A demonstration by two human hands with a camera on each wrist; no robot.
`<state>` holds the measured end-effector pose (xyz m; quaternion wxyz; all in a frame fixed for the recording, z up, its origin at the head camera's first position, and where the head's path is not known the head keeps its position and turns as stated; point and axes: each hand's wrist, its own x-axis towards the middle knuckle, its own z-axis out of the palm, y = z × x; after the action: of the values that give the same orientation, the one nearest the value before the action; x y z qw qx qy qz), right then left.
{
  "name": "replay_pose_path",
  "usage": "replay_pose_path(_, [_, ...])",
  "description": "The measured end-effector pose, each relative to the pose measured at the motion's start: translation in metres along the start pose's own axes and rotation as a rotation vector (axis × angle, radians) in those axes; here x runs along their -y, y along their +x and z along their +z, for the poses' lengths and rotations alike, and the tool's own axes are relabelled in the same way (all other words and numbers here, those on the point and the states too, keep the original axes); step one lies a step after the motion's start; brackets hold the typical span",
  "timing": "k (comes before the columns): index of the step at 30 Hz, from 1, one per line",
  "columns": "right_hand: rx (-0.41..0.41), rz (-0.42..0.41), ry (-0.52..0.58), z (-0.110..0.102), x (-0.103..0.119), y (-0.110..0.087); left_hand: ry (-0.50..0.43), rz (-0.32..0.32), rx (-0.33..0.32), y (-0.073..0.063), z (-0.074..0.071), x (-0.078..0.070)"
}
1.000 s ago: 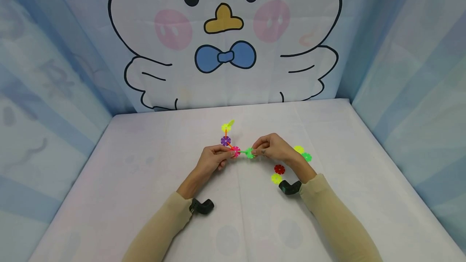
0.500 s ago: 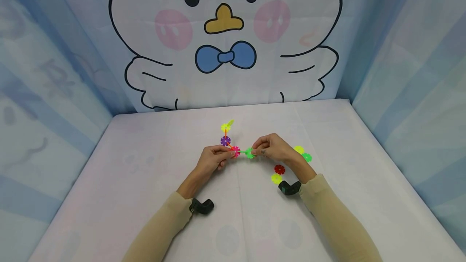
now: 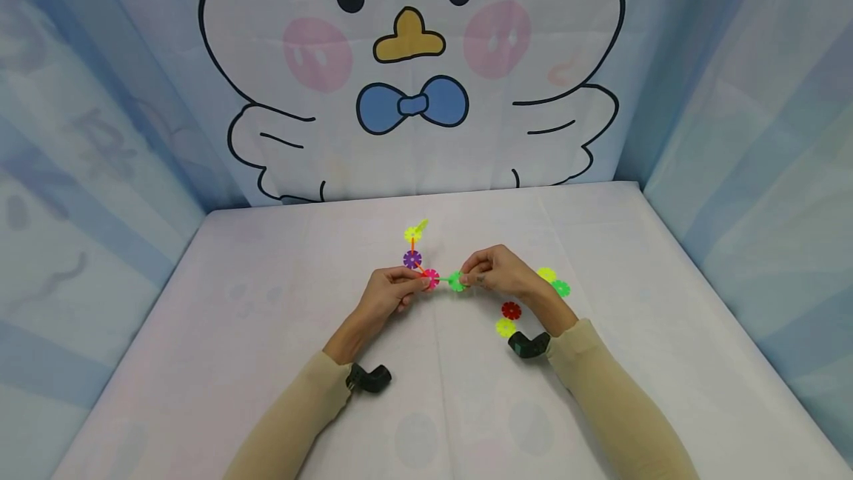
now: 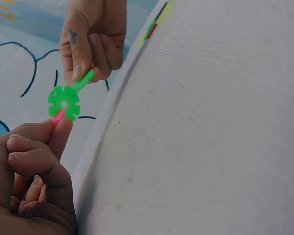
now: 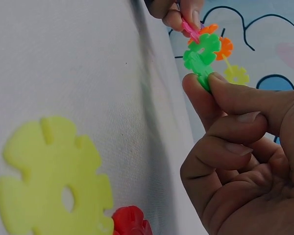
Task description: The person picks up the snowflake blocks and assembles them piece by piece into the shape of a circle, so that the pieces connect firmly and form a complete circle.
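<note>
My left hand (image 3: 383, 295) pinches a pink notched disc (image 3: 432, 278), one link of a chain of plastic snowflake discs. Beyond it the chain runs up through orange edge-on pieces to a purple disc (image 3: 412, 259) and a yellow disc (image 3: 413, 234). On the pink disc's other side sits a green disc (image 4: 63, 100), its face turned to the left wrist camera. Thumb and forefinger of my right hand (image 3: 500, 271) pinch a second green disc (image 4: 84, 80), which is edge-on and meets the first one's rim. Fingertips cover part of both pinched discs.
Loose discs lie near my right forearm: a red disc (image 3: 511, 310) against a yellow one (image 3: 506, 327), and farther right another yellow disc (image 3: 546, 274) beside a green one (image 3: 562, 288). A printed cloth backdrop (image 3: 413, 161) hangs behind the white table (image 3: 266, 361).
</note>
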<state>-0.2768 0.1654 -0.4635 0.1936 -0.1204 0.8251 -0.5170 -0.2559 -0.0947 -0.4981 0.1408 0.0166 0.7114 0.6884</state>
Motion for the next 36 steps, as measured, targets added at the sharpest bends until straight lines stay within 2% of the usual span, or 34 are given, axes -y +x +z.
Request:
replay_pose_path(15, [0.006, -0.013, 0.0, 0.002, 0.002, 0.001, -0.007, 0.006, 0.013, 0.002, 0.001, 0.001])
replay_pose_path(23, [0.016, 0.016, 0.003, 0.002, 0.006, 0.0, 0.003, 0.025, -0.009, 0.001, 0.002, 0.0])
replay_pose_path(31, [-0.033, 0.058, -0.099, 0.007, 0.011, 0.001, -0.002, 0.045, -0.01, 0.002, 0.002, 0.0])
replay_pose_path(36, [-0.064, 0.068, -0.073, 0.008, 0.013, -0.001, 0.008, 0.027, 0.031, 0.002, 0.003, -0.001])
